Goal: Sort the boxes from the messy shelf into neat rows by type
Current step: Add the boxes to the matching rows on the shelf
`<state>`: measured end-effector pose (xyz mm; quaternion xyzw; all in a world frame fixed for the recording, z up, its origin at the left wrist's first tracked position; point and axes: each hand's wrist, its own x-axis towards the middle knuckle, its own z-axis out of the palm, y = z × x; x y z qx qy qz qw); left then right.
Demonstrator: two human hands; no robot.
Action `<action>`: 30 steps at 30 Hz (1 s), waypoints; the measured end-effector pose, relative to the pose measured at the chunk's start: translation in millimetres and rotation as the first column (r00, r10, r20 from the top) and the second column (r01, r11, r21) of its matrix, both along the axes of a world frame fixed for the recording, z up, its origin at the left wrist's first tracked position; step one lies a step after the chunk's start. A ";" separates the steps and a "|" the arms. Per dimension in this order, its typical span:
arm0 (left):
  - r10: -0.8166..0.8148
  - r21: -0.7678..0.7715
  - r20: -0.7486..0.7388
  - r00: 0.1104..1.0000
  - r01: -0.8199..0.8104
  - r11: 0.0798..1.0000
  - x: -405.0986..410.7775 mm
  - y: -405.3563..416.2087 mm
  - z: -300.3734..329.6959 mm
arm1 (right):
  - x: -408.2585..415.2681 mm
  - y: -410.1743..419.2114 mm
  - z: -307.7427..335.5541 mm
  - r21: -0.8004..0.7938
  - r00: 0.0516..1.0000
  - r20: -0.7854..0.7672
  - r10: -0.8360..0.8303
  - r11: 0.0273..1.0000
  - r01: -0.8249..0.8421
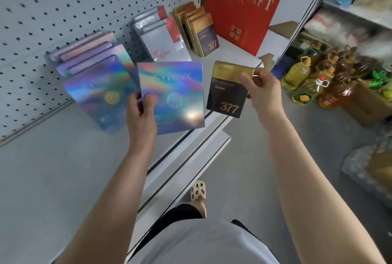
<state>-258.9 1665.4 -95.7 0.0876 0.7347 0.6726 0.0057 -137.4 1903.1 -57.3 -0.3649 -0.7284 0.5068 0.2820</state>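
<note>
My left hand (pixel 141 113) grips a shiny rainbow-foil box (pixel 174 96) by its left edge, held upright above the shelf's front edge. My right hand (pixel 262 92) holds a gold and black box marked 377 (pixel 228 90) by its top right corner, just right of the foil box. On the grey shelf (pixel 53 168), a row of matching foil boxes (pixel 95 73) leans against the pegboard at the left. A row of silver and white boxes with red corners (pixel 161 37) stands behind. Right of that stands a row of gold and black 377 boxes (pixel 199 32).
A tall red gift box (pixel 244 7) stands at the shelf's far right end. On the floor to the right sit several bottles of cooking oil (pixel 311 81) and a cardboard carton (pixel 369 104). The pegboard back wall (pixel 63 5) rises behind the shelf. My foot (pixel 198 193) is below the shelf edge.
</note>
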 end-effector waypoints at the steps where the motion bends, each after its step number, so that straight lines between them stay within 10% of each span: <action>1: 0.002 0.004 0.004 1.000 -0.002 1.000 -10.1 13.5 -1.0 | -11.1 13.3 -0.7 0.002 1.000 0.007 0.004 1.000 -0.004; 12: 0.146 -0.050 0.065 0.987 -0.143 0.988 -73.5 106.0 -6.9 | -138.1 135.8 -4.0 0.152 0.970 0.137 0.199 0.964 -0.219; 24: 0.435 0.030 0.163 0.886 -0.445 0.895 -57.1 157.5 -13.9 | -257.2 205.1 -16.0 0.210 0.631 0.377 0.678 0.601 -0.772; 30: 0.488 0.035 0.166 0.857 -0.500 0.865 -46.6 176.1 -15.4 | -266.6 209.4 -22.1 0.331 0.651 0.374 0.660 0.561 -0.759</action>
